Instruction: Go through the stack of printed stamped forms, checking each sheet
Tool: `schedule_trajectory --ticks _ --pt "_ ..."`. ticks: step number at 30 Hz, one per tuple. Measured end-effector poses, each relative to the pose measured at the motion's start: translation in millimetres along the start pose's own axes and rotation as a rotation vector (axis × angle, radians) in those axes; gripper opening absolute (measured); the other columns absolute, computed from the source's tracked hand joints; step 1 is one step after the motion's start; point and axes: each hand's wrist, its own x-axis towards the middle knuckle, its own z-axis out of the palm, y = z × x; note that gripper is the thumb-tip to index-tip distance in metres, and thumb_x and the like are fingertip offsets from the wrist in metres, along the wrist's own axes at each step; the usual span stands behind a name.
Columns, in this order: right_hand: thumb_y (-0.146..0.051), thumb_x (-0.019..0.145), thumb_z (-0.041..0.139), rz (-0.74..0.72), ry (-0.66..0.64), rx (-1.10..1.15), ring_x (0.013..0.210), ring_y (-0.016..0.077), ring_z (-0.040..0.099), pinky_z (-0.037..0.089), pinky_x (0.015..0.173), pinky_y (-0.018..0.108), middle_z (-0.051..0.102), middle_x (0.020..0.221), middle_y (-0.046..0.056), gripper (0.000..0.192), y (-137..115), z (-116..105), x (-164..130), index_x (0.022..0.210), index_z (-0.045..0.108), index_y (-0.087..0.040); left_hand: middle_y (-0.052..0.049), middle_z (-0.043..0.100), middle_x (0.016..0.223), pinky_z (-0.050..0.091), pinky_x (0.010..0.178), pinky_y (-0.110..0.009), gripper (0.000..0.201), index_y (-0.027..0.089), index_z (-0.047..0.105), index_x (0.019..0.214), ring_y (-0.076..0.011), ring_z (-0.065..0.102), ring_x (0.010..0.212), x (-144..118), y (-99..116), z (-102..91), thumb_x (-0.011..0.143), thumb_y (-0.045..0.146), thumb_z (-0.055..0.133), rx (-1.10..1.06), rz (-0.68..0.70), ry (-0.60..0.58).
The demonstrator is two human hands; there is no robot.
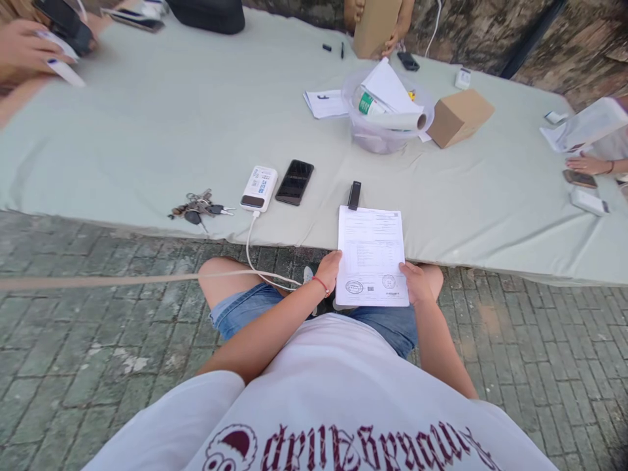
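Over my lap and the table's front edge lies a stack of printed paper sheets (373, 255), with text, a small table and stamps near its lower edge. My left hand (328, 271) grips the left side of the sheets, a red string around its wrist. On the opposite side, my right hand (416, 282) pinches the right edge between thumb and fingers. A small black stapler-like object (354, 195) touches the top of the paper. Left of it, a black phone (295, 182) lies beside a white power bank (259, 188) with a white cable plugged in.
A bunch of keys (201, 209) sits near the front edge of the cloth-covered table (196, 131). Farther back stand a clear plastic basin (380, 140) holding papers and a bottle, and a cardboard box (461, 118). Other people's hands are at the left, back and right.
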Motion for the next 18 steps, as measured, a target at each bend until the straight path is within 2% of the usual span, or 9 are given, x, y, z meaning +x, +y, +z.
schedule_trajectory --ticks 6,11,15,18 --pt "-0.047 0.071 0.078 0.012 -0.014 0.022 0.102 0.0363 0.076 0.065 0.082 0.045 0.082 0.098 0.01 0.038 1.6 -5.0 -1.7 0.098 0.075 -0.02 -0.013 0.079 0.094 0.054 0.095 -0.046 0.046 0.016 0.072 0.083 -0.0289 0.072 0.095 -5.1 -1.3 -1.8 0.07 0.058 0.085 0.059 -0.022 -0.028" --pt "-0.051 0.072 0.074 -0.025 -0.004 -0.035 0.099 0.0365 0.077 0.064 0.079 0.047 0.082 0.1 0.011 0.042 0.7 -1.8 -1.9 0.1 0.074 -0.021 -0.009 0.076 0.09 0.052 0.089 -0.039 0.041 0.017 0.069 0.077 -0.0257 0.067 0.09 -7.9 -2.5 0.1 0.078 0.057 0.077 0.163 0.07 0.022" --pt "-0.057 0.076 0.066 -0.066 0.005 -0.199 0.094 0.036 0.077 0.063 0.076 0.047 0.081 0.097 0.012 0.046 1.4 0.1 -2.3 0.101 0.074 -0.02 -0.005 0.068 0.077 0.047 0.085 -0.035 0.036 0.02 0.063 0.067 -0.0228 0.06 0.084 -9.3 -7.2 -2.4 0.083 0.051 0.072 0.309 0.175 0.085" --pt "-0.058 0.08 0.061 -0.139 0.102 -0.417 0.094 0.0346 0.076 0.061 0.08 0.046 0.081 0.092 0.011 0.04 -6.4 -5.6 -1.6 0.094 0.074 -0.023 -0.003 0.064 0.072 0.046 0.083 -0.034 0.034 0.021 0.06 0.065 -0.0217 0.057 0.079 -8.1 -8.9 -4.4 0.087 0.045 0.067 0.378 0.208 0.09"
